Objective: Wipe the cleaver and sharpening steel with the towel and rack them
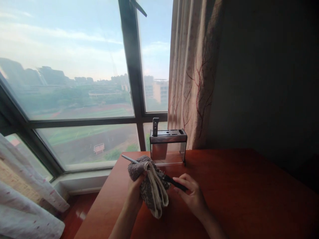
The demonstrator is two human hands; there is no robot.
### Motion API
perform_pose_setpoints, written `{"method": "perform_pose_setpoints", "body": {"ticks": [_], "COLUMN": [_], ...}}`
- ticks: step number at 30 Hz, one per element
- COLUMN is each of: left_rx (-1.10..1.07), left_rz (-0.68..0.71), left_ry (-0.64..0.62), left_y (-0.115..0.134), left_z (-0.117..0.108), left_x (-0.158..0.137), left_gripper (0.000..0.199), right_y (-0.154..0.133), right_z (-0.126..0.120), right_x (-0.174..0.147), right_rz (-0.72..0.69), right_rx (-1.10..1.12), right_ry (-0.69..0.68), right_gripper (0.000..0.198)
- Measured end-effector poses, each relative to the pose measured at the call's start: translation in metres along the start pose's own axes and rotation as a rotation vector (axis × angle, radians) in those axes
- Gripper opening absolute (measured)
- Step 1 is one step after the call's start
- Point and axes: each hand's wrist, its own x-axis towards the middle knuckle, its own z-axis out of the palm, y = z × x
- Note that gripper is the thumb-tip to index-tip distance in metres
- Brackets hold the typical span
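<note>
My left hand (136,189) is closed round a folded grey-brown towel (153,191), which is wrapped about the shaft of a sharpening steel (175,183). The steel's thin grey rod sticks out of the cloth at the upper left, and its middle is hidden. At the other end, the fingers of my right hand (190,192) grip its black handle. Just beyond the towel stands a knife block (169,138) with clear sides and a slotted dark top. One knife (155,126) is upright in its left slot, black handle showing.
The reddish-brown wooden table (236,186) extends to the right under my hands. Its far edge meets a long curtain (191,83) and a large window (74,83). Another pale curtain (25,205) hangs at the lower left, beside the table.
</note>
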Motion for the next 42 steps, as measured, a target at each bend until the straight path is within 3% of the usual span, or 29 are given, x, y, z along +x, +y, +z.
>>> {"method": "perform_pose_setpoints", "body": {"ticks": [8, 15, 18, 22, 27, 32, 38, 42], "left_rx": [0.193, 0.239, 0.221, 0.252, 0.263, 0.261, 0.229, 0.219], "left_rz": [0.065, 0.087, 0.078, 0.075, 0.081, 0.086, 0.035, 0.042], "left_ry": [-0.033, 0.034, 0.017, 0.023, 0.032, 0.020, -0.109, -0.048], "left_y": [-0.006, -0.023, -0.028, -0.029, -0.026, -0.025, -0.022, -0.021], "left_z": [0.014, 0.008, 0.005, 0.004, 0.007, 0.009, 0.011, 0.012], "left_x": [-0.011, -0.003, 0.000, 0.002, 0.003, 0.000, -0.006, -0.006], "left_gripper": [0.049, 0.058, 0.061, 0.061, 0.061, 0.056, 0.051, 0.051], "right_y": [-0.003, -0.007, -0.006, -0.002, 0.001, 0.001, -0.002, -0.005], "right_z": [0.003, 0.005, 0.006, 0.010, 0.011, 0.010, 0.009, 0.008], "right_x": [-0.003, -0.005, -0.006, -0.006, -0.004, -0.004, -0.004, -0.004], "right_rz": [0.220, 0.505, 0.562, 0.478, 0.204, 0.053, 0.024, 0.068], "right_rx": [0.120, 0.353, 0.388, 0.352, 0.087, -0.050, -0.103, -0.081], "right_ry": [-0.159, -0.137, -0.108, -0.099, -0.080, -0.010, 0.028, -0.020], "right_gripper": [0.032, 0.059, 0.061, 0.054, 0.031, 0.028, 0.026, 0.027]}}
